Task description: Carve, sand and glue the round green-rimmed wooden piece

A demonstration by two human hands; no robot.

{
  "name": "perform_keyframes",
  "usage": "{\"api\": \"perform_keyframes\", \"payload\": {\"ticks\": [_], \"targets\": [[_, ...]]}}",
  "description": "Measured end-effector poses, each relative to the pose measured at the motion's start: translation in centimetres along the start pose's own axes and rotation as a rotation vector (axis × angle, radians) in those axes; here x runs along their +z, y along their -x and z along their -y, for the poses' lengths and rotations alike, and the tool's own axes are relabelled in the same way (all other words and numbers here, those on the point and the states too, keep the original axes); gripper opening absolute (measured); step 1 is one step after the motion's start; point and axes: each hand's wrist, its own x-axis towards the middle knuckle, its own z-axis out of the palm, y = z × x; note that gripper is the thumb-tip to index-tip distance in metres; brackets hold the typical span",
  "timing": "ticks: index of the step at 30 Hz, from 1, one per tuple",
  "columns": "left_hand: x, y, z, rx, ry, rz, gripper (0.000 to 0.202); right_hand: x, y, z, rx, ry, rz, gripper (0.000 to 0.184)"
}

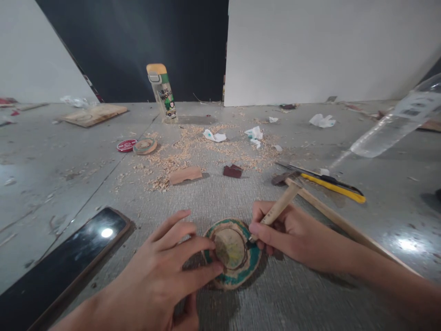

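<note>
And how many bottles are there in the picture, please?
2: the yellow-lidded bottle, left of centre at the back, and the clear bottle cut off by the right edge.

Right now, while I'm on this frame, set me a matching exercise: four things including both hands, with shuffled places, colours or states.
1. left hand
2. right hand
3. phone
4. bottle

A. dark screen, bright reflection
B. grips a wooden-handled tool
C. yellow-orange lid
D. fingertips on the left side of a round piece with a teal ring

Pairs: 1-D, 2-B, 3-A, 4-C
</note>
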Motion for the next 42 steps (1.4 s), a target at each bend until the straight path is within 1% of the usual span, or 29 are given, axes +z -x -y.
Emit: {"api": "perform_keyframes", "payload": {"ticks": [5, 10, 16, 22, 31, 42], "targets": [[-0.1, -0.1, 0.7, 0.042, 0.06, 0.051, 0.044, 0.1, -0.2, -0.3, 0.02, -0.056, 0.012, 0.025], [0.0, -0.3, 1.4, 0.053, 0.137, 0.119, 0.054, 0.0, -0.6, -0.4, 0.095, -0.124, 0.018, 0.024], [-0.2, -0.2, 1.4, 0.049, 0.133, 0.167, 0.062, 0.0, -1.0, -0.3, 0.099, -0.158, 0.011, 0.023], [-0.3, -0.2, 1.4, 0.049, 0.122, 0.172, 0.06, 0.2, -1.2, -0.8, 0.124, -0.229, -0.025, 0.021], [-0.2, 0.0, 1.1, 0.078, 0.081, 0.097, 0.053, 0.1, -1.3, -0.7, 0.023, -0.241, -0.055, 0.022], [-0.2, -0.2, 1.2, 0.062, 0.091, 0.119, 0.054, -0.1, -1.3, -0.6, 0.066, -0.176, -0.024, 0.02]]}}
